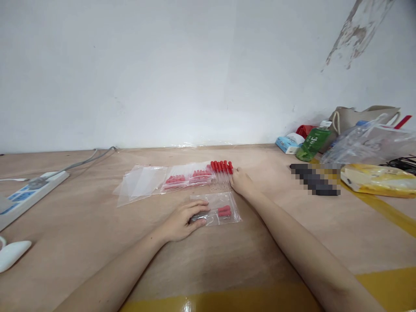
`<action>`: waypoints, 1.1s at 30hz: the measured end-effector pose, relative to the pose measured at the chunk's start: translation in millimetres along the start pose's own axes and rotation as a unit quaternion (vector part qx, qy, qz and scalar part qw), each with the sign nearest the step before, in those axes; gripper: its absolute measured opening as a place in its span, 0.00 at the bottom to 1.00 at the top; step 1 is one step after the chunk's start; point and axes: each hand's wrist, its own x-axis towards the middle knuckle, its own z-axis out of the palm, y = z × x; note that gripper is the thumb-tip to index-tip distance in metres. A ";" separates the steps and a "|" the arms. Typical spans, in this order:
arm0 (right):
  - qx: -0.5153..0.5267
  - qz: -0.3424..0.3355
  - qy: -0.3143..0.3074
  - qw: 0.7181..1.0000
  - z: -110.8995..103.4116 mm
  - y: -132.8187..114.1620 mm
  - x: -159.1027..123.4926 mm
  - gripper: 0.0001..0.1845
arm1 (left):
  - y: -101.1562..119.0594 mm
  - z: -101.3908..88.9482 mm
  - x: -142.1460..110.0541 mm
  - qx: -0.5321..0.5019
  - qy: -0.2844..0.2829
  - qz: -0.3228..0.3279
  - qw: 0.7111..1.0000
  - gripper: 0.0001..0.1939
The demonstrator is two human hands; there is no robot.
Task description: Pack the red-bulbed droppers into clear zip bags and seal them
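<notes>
A clear zip bag (235, 215) lies flat near the middle of the table, with red-topped glass droppers (224, 211) inside. Across its left side rests my left hand (185, 219), thumb and fingers apart, pressing lightly on the plastic. Beyond the bag, loose droppers with red rubber bulbs (221, 166) lie side by side in a row, glass tips towards me. My right hand (241, 181) is at the right end of that row, its fingers closed together at the last dropper. The fingertips' exact grip is partly hidden.
Filled bags of droppers (186, 177) overlap left of the row, beside flat clear bags (139, 184). A power strip (35, 190) lies at the left. On the right are a green bottle (313, 141), a tissue pack (289, 144), a blurred dark object (313, 178) and a yellow packet (378, 180).
</notes>
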 end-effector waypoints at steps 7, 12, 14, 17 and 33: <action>0.069 0.021 0.058 0.996 -4.4 7.8 5.9 0.25 | 0.2 0.4 -0.4 0.002 0.000 0.002 1.000 0.17; 0.396 0.099 0.050 0.912 -19.5 15.5 -6.5 0.53 | -0.9 0.1 -0.3 0.000 -0.008 0.000 1.000 0.17; 0.475 0.120 0.021 0.871 -26.1 15.1 -23.2 0.57 | -0.9 -0.7 0.0 -0.001 -0.012 -0.001 1.000 0.16; 0.522 0.158 0.004 0.838 -32.8 14.0 -52.8 0.56 | -0.6 -1.3 0.2 0.000 -0.018 0.001 1.000 0.16; 0.647 0.171 0.037 0.742 -18.2 7.7 -89.8 0.22 | -1.0 2.3 -1.2 0.022 -0.036 0.004 0.999 0.18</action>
